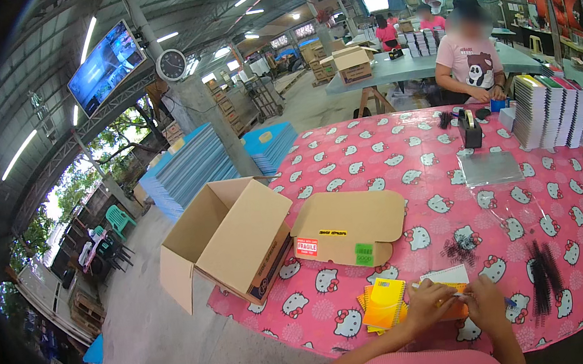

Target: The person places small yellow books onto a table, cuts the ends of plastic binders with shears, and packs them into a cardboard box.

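Observation:
Close to the table's near edge, both of my hands meet over a small orange-and-yellow notebook. A white sheet shows beyond the fingers at its far side. My left hand is closed at the notebook's left side, its fingertips pinching near the middle. From the right, my right hand grips the same notebook with bent fingers. My fingers hide much of it. Just left of my left hand lies a small stack of yellow spiral notebooks.
Black binding coils lie to the right, with a loose heap of coils ahead. A flat cardboard piece and an open carton are at left. Farther off stand a tape dispenser, stacked notebooks and a co-worker.

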`<state>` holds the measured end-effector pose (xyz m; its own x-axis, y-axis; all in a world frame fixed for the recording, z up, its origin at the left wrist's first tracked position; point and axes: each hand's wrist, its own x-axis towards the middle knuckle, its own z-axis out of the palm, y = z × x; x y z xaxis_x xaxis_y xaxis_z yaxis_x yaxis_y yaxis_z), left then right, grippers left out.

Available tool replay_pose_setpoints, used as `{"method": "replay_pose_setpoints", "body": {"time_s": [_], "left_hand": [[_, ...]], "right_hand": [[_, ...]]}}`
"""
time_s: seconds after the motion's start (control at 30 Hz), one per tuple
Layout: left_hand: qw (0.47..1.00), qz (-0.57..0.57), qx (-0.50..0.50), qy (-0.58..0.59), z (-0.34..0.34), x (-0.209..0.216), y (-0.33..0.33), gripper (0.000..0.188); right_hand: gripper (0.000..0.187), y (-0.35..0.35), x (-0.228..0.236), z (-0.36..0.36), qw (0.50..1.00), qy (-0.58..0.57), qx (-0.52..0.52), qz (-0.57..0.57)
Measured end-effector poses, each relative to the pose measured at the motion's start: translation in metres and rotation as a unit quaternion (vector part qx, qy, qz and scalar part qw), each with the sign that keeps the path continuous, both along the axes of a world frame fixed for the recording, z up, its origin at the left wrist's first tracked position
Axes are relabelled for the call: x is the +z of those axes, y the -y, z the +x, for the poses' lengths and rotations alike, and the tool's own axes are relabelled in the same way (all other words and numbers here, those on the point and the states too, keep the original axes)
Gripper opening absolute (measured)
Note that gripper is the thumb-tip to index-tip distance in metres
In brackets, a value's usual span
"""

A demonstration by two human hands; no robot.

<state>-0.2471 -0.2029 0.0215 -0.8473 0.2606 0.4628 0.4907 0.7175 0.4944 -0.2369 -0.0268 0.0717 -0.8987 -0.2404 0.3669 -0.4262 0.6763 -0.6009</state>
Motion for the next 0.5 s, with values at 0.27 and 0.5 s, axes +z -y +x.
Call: {"method": "replay_pose_setpoints", "body": {"time_s": [0.27,0.5], "left_hand": [[0.999,0.017,0.011,-0.031,0.003,0.005,-0.002,0.02],[0.996,0.05,-0.019,-0.065,-0.002,-0.005,0.006,0.02]], "right_hand": [[0.008,0.002,-0.008,0.0,0.999,-0.037,0.007,-0.001],[0.021,-0.022,0.025,0.001,0.996,-0.049,-0.079,0.009]]}}
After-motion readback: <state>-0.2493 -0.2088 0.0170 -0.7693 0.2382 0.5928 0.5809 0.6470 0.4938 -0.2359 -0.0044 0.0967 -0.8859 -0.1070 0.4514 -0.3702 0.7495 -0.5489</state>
